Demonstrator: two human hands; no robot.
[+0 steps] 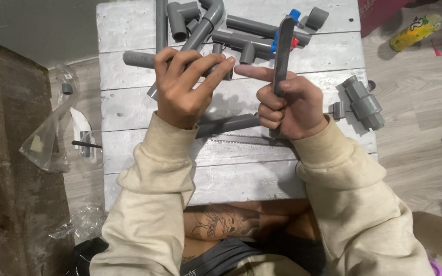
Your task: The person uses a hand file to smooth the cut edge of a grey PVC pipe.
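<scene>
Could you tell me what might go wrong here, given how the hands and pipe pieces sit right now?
The right hand holds the flat grey file upright, with its index finger stretched toward the left hand; a slip could scrape those fingers. The left hand pinches only a short grey pipe piece, which might drop. The saw blade lies under the wrists, so a sleeve could snag.

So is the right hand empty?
No, the right hand is closed around a flat grey file that stands upright above the white wooden table.
</scene>
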